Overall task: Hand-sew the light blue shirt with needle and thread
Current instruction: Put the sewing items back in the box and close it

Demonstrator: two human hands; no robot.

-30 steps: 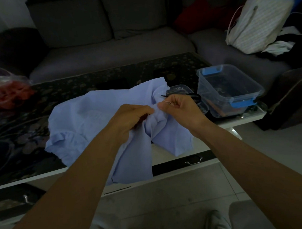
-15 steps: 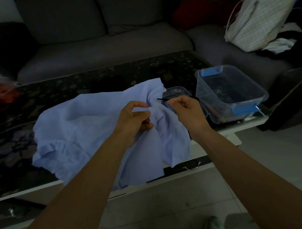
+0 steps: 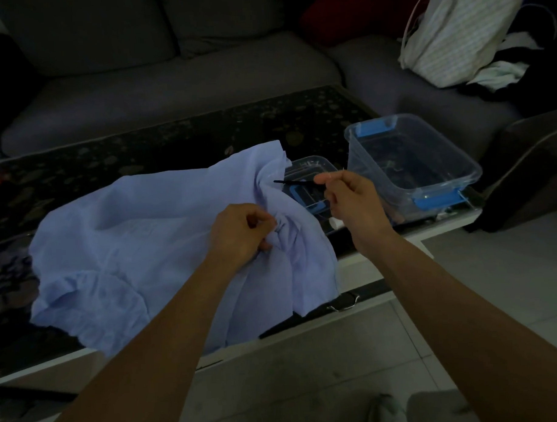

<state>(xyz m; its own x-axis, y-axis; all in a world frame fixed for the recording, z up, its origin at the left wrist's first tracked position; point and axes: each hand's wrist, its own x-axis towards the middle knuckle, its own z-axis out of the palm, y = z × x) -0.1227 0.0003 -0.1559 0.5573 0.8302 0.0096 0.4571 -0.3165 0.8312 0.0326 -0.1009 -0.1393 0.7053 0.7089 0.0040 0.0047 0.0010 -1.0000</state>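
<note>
The light blue shirt (image 3: 139, 247) lies spread over the dark patterned table (image 3: 174, 145), its front hanging over the near edge. My left hand (image 3: 240, 234) grips a bunched fold of the shirt near its right side. My right hand (image 3: 352, 198) is raised to the right of the fold, thumb and forefinger pinching a small thing I take to be the needle (image 3: 329, 177); the needle is barely visible and I cannot make out the thread in the dim light. A thin dark pointed tool (image 3: 293, 182) lies just beyond the fingertips.
A clear plastic box with blue clips (image 3: 408, 162) stands at the table's right end, its lid (image 3: 307, 178) lying beside the shirt. A grey sofa (image 3: 171, 72) runs behind the table, with a white bag (image 3: 460, 34) on its right part. Tiled floor lies below.
My right hand has pulled away from the fold, up and to the right, opening a gap between the hands. My left hand keeps its grip on the cloth.
</note>
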